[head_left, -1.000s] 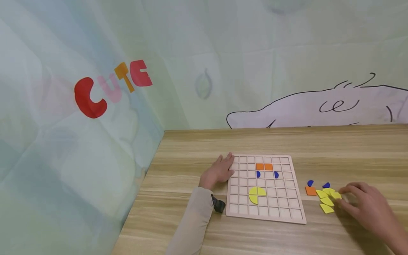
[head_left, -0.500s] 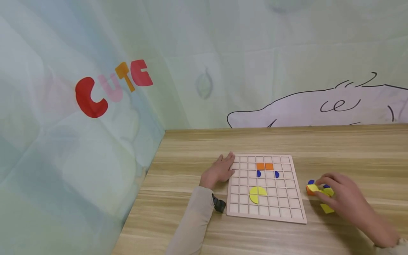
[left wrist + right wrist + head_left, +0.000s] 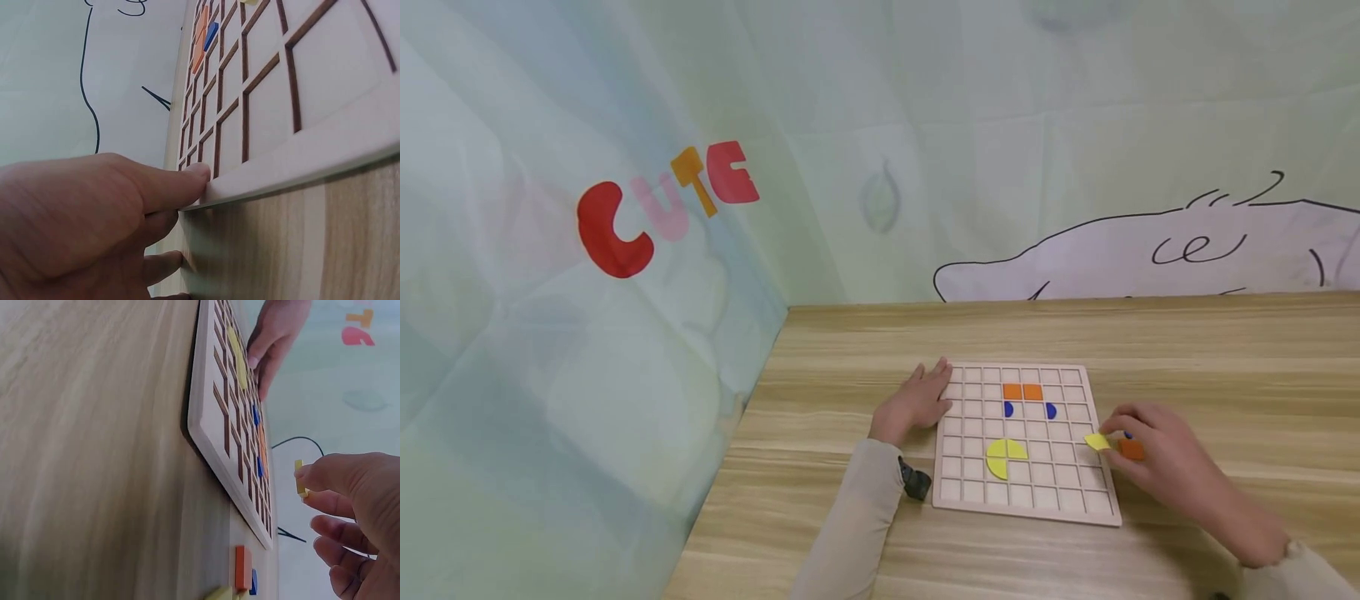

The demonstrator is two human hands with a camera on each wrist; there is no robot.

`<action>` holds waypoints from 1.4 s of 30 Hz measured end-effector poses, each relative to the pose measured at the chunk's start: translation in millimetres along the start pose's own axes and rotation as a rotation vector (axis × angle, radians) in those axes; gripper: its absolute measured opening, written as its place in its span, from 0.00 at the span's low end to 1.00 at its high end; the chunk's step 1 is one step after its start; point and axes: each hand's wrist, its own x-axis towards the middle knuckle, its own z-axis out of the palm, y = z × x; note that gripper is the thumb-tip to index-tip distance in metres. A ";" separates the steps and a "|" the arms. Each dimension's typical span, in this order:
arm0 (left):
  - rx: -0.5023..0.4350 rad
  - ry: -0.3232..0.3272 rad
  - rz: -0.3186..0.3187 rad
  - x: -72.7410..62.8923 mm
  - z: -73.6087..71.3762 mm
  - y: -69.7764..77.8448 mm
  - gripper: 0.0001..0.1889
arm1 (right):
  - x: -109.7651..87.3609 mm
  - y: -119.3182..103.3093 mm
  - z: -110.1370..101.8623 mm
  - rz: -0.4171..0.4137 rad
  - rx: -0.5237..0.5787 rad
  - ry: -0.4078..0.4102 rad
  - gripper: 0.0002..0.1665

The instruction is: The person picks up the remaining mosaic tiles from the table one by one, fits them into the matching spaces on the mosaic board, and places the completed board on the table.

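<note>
The pale square-grid board lies on the table, with two orange squares, two blue half-circles and several yellow quarter-circle pieces set in it. At its left edge rests my left hand, fingers extended; in the left wrist view the thumb tip lies on the rim. My right hand pinches a yellow quarter-circle piece between thumb and fingertips, raised over the board's right edge. The right wrist view shows that yellow piece edge-on.
Right of the board lie an orange square and a partly hidden blue piece. My right hand covers the loose yellow pieces in the head view; one yellow piece shows in the right wrist view. A printed cloth hangs behind the table.
My right hand has picked a yellow quarter-circle piece from the loose pile and carried it left to the board's right edge. The left hand has stayed in place.
</note>
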 end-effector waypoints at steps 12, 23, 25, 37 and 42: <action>-0.003 0.005 0.004 -0.8 -0.8 0.7 0.31 | 7.1 -21.5 12.6 0.049 0.024 -0.130 0.14; -0.017 0.004 0.001 -1.4 -1.3 1.0 0.31 | 12.8 -43.5 28.9 0.104 0.031 -0.287 0.11; -0.018 0.007 0.002 -1.9 -1.8 1.6 0.31 | 13.7 -47.3 31.7 0.093 0.036 -0.293 0.10; -0.025 0.013 0.002 -2.6 -1.8 2.3 0.31 | 16.8 -60.1 43.1 0.063 0.022 -0.345 0.11; -0.029 0.014 0.005 -1.7 -0.8 1.3 0.31 | 16.5 -61.7 45.5 0.022 0.016 -0.320 0.12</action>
